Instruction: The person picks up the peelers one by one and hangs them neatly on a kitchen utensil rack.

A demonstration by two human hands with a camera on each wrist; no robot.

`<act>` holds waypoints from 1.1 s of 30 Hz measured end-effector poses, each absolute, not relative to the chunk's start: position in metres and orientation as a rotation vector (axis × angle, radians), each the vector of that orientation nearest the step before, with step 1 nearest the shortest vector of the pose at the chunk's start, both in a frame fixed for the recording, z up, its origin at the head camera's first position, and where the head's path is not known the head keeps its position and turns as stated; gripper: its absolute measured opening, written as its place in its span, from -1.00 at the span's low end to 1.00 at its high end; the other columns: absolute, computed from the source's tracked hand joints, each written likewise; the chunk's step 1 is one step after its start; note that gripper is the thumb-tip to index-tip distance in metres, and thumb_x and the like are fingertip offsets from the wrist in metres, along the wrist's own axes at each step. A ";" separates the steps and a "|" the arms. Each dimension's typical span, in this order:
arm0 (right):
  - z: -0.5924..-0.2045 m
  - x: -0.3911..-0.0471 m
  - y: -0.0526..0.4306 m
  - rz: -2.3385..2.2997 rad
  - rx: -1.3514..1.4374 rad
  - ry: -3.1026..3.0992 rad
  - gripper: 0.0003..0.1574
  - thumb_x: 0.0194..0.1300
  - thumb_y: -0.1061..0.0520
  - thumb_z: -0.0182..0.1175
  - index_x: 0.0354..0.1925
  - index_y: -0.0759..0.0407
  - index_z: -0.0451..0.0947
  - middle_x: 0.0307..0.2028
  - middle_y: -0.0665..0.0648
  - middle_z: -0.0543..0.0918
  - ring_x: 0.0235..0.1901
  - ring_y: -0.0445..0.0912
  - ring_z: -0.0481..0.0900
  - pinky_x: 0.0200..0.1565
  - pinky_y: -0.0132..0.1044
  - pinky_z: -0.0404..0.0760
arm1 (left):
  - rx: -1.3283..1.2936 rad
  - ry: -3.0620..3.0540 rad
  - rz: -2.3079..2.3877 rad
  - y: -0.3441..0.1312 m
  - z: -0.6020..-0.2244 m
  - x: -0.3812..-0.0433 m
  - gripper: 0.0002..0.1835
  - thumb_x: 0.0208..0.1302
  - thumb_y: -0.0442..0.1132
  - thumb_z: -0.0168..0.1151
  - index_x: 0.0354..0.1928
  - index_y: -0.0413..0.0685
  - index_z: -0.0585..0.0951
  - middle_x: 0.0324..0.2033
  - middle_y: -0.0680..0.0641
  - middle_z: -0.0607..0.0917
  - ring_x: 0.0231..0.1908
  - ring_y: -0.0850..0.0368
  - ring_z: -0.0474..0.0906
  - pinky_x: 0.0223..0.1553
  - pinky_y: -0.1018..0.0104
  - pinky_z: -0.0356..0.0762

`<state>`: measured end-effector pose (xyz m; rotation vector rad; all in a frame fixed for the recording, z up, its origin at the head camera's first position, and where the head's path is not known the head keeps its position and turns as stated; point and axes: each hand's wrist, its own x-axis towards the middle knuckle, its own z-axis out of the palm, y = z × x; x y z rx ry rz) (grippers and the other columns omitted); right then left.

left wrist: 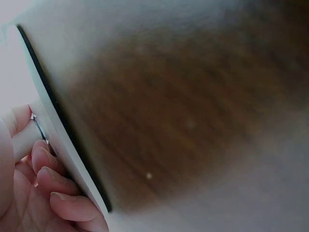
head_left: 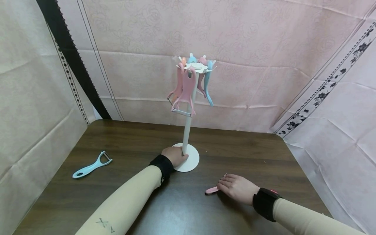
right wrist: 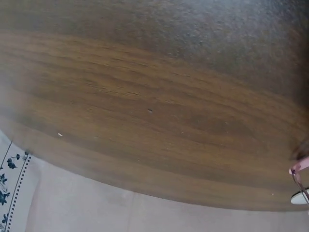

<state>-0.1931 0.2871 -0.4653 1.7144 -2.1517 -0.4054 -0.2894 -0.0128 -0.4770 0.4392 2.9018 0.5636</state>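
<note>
My left hand grips the white pole of a stand low down, just over its round base. In the left wrist view, its fingers curl beside the edge of that base. Pink peelers and a light blue peeler hang from the hooked top of the stand. At the front right, my right hand holds a pink peeler, whose handle end sticks out past the fingers. The right wrist view catches part of this peeler at its right edge; the palm covers the rest.
A light blue peeler lies on the left of the dark wooden table. Pale patterned cloth hangs behind the table and at both sides. A black strip slants down the cloth at the back left.
</note>
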 end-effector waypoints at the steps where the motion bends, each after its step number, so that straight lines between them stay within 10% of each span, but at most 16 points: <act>1: -0.465 -0.194 0.286 -0.378 1.710 -2.162 -0.13 0.54 0.28 -0.76 -0.10 0.24 0.60 -0.19 0.13 0.71 -0.14 -0.08 0.66 -0.01 -0.17 0.55 | 0.443 2.904 0.569 -0.013 -0.478 -0.290 -0.59 0.34 0.07 0.10 0.02 -0.04 0.65 -0.27 0.01 0.72 -0.27 0.09 0.60 -0.21 0.13 0.51; 18: -0.392 -0.230 0.246 0.279 1.363 -2.145 -0.72 0.42 0.19 0.00 -0.03 0.32 0.52 -0.24 0.14 0.65 -0.18 0.00 0.62 0.05 -0.07 0.50 | 0.430 2.910 0.562 -0.012 -0.482 -0.293 -0.60 0.34 0.10 0.12 -0.02 -0.03 0.65 -0.36 0.04 0.71 -0.32 0.10 0.59 -0.25 0.12 0.51; 33: -0.317 -0.238 0.235 0.420 1.105 -1.875 -0.82 0.24 0.30 0.09 -0.19 0.37 0.52 -0.33 0.21 0.58 -0.36 0.03 0.54 -0.27 -0.15 0.54 | 0.423 2.912 0.564 -0.012 -0.490 -0.296 -0.60 0.33 0.11 0.13 -0.04 -0.01 0.65 -0.33 0.04 0.71 -0.30 0.10 0.59 -0.22 0.11 0.50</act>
